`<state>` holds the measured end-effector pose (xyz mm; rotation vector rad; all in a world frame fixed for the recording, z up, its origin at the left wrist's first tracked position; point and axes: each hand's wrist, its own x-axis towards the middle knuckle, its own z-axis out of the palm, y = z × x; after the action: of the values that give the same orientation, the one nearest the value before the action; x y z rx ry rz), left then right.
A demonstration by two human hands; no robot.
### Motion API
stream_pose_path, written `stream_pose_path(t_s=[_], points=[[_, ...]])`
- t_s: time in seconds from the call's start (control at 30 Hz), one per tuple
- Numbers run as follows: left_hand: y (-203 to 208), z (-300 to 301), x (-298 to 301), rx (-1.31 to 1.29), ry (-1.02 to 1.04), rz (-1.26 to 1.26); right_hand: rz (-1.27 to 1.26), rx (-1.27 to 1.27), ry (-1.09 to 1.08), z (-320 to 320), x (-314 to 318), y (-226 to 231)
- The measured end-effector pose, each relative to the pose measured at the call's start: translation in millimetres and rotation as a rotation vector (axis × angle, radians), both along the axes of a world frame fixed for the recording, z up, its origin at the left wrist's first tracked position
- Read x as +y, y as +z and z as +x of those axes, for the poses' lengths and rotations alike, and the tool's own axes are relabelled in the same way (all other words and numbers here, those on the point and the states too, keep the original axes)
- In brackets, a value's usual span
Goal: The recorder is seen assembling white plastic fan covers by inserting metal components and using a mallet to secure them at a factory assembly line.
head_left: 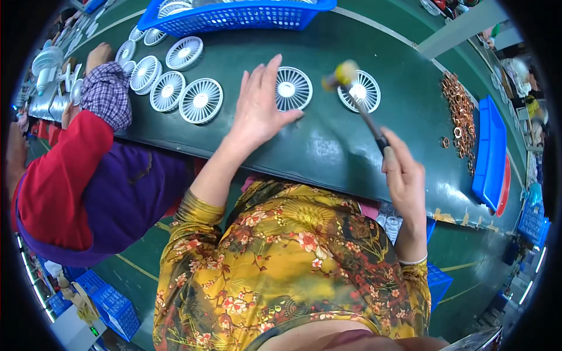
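Note:
My left hand [257, 111] is spread open, its fingers stretched up along the left side of a round white slatted fan grille [294, 88] that lies flat on the table. Its thumb reaches across by the grille's lower edge; whether the palm touches it I cannot tell. In my right hand [404, 169] is the dark handle of a hammer [367, 117], closed in my fingers. The hammer's blurred yellow head is at the upper left, partly in front of a second white grille [371, 96].
More white grilles [201, 100] lie at the left, near a co-worker's checked sleeve [108, 93]. A blue basket [234, 20] of grilles stands at the back. Copper-coloured rings [459, 117] are piled at the right, beside a blue tray [492, 152]. The green table [328, 152] ends close to my body.

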<state>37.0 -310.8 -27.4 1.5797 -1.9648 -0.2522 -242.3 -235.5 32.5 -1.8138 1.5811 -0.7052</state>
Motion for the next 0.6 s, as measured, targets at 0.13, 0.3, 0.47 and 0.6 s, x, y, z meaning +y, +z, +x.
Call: stream_pose_path(t_s=[0.13, 0.3, 0.47, 0.6], points=[[13.3, -8.7, -5.4, 0.092, -0.022, 0.099, -0.202, -0.14, 0.07, 27.5, -16.2, 18.2], [34.2, 23.5, -9.9, -0.21, 0.012, 0.013, 0.098, 0.24, 0.051, 28.8, -50.5, 5.3], [30.0, 90.6, 10.2, -0.517, 0.227, 0.033, -0.06, 0.078, 0.275, 22.6, -26.6, 1.1], [30.9, 80.9, 10.2, -0.3, 0.136, 0.048, 0.032, 0.127, 0.241, 23.9, -30.5, -7.5]])
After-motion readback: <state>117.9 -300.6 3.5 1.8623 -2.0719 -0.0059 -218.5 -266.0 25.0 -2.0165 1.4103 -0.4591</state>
